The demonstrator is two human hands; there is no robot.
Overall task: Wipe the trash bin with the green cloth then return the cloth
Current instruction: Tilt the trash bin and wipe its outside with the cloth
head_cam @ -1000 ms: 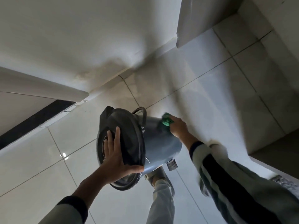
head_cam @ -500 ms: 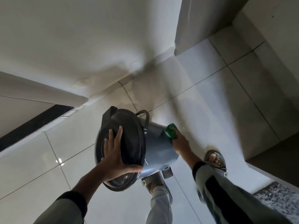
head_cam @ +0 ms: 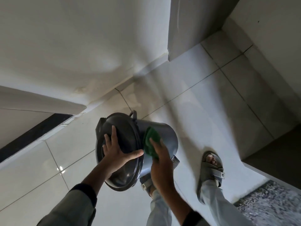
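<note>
Floor point(head_cam: 203, 101) fills most of my view: pale glossy tile running up to a white wall point(head_cam: 73, 38). On it, tipped well over, is the trash bin point(head_cam: 162, 137) — its long axis lies close to level, lid end pointing at me and to the left, base end away to the right near the pedal point(head_cam: 175, 161). I judge it is laid over so that the grey side wall faces up for wiping.

My left hand point(head_cam: 117, 152) lies flat on the dark domed lid point(head_cam: 123, 144), fingers spread and thumb out toward the rim — a brace, I think, to stop the round body from rolling (and to keep the lid closed).

My right hand point(head_cam: 160, 158) presses the green cloth point(head_cam: 150, 142) against the bin's side just behind the lid rim; the fingers lie together over the bunched cloth. Wiping looks mid-way; the return has not begun.
</note>
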